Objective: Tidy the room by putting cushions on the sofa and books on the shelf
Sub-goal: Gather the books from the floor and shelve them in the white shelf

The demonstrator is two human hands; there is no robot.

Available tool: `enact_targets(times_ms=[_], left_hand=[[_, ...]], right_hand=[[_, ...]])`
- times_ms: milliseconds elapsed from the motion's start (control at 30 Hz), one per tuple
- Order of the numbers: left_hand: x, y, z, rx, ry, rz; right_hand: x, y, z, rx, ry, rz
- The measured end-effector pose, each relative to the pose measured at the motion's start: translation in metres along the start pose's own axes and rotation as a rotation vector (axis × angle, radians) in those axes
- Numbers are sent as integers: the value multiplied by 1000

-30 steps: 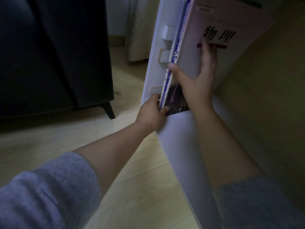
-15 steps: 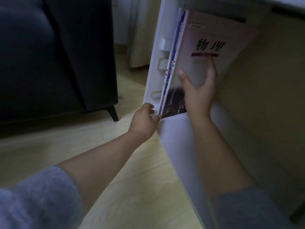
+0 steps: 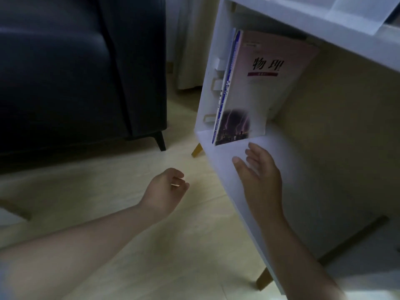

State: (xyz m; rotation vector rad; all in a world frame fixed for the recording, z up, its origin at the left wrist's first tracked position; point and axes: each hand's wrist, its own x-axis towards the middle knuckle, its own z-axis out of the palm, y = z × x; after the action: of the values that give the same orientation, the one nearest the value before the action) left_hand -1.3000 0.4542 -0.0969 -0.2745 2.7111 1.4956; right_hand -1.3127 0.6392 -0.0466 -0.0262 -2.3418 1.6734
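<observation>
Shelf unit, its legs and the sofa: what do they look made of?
The shelf unit: white board, probably laminated or painted; smooth matt flat panels. Its legs: tan, wood-like, tapered. The sofa: dark upholstery with faint sheen, maybe leather or imitation; too dim to tell.

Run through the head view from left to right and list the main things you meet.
Dark upholstered sofa → left hand, loosely curled over the pale wooden floor → right hand, open over the white shelf's bottom board. The pink book stands above the right hand, so it is omitted.
</observation>
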Motion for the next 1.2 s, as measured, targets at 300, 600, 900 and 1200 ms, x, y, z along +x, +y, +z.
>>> enact_targets(times_ms=[300,600,900,1200], left_hand=[[-113,-40,-11,66,-37,-121],[-215,-87,-38,38,98,-421],[-355,-109,-95,139,387,-641],[-463,-152,-91,123,517,-812]], right_hand=[[-71,24,-9,-83,-460,93],[-137,36,44,-155,-943,111],[-229,-16,128,-212,-1621,-164],[-298,-40,151,-378,-1944,-491]])
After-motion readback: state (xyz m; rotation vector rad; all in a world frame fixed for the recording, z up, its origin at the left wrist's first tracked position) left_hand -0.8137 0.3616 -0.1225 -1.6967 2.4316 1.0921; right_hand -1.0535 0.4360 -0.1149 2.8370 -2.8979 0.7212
